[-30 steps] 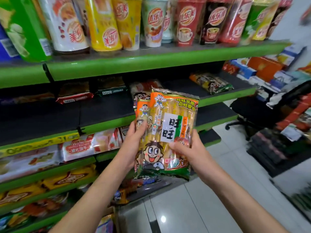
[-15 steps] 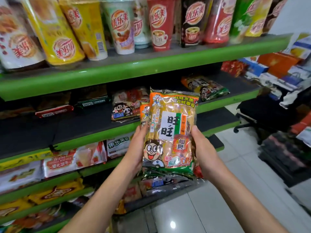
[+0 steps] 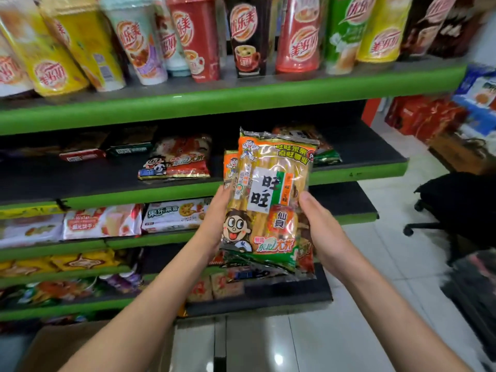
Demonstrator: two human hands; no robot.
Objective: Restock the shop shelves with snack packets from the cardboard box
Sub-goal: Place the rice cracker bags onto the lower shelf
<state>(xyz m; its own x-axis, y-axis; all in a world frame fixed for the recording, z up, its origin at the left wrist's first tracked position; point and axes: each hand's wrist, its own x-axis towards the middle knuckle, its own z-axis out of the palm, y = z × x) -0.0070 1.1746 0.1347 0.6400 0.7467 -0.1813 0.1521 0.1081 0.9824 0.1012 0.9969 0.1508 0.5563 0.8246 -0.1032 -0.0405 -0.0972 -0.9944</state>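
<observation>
Both hands [image 3: 218,218] clasp 旺旺 packets [image 3: 271,200] (仙貝 label).

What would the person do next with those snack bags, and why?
Probably carry the upright stack of orange-and-green rice cracker packets forward and lay it on the dark second shelf with the green edge. Left hand and right hand clamp the stack by its sides right in front of that shelf, and bare space shows beside the red cartoon-face snack packet already lying there.
</observation>
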